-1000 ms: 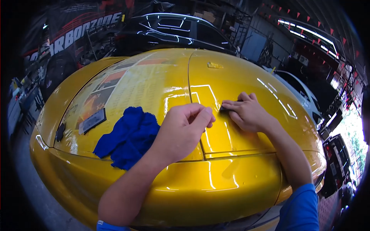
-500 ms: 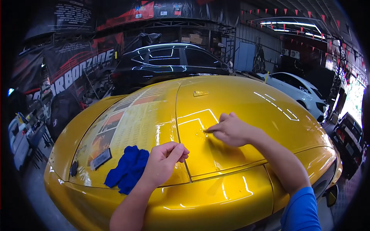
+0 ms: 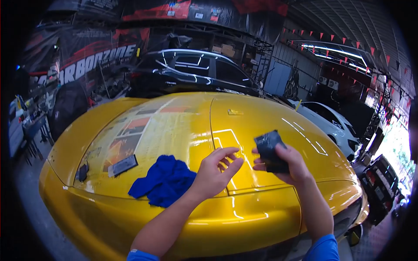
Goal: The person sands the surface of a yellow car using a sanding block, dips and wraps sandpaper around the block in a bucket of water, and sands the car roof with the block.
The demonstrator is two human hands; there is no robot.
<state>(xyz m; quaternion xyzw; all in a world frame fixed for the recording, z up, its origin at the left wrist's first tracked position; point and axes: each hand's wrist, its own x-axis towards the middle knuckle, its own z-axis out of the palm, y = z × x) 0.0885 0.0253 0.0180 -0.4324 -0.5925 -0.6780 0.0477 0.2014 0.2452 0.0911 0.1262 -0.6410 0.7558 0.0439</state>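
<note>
My right hand [image 3: 294,163] is raised above the yellow car panel [image 3: 265,195], gripping a dark, thin rectangular piece [image 3: 271,150] that looks like sandpaper. Its surface shines slightly, and my thumb lies across its near edge. Close by on the left, my left hand [image 3: 220,169] hovers with curled fingers and thumb apart, holding nothing. A crumpled blue cloth [image 3: 164,180] lies on the panel beside my left forearm. Further left rest a grey-and-black flat block [image 3: 123,165] and a small dark object [image 3: 82,172].
A small yellowish piece [image 3: 235,112] lies towards the panel's far side. A dark car [image 3: 191,69] stands behind, and a white car [image 3: 331,119] is at the right rear. Several dark items [image 3: 379,187] are stacked on the right.
My right hand has lifted off the panel and turned, now showing the dark piece. My left hand has loosened its closed fingers. The view has shifted.
</note>
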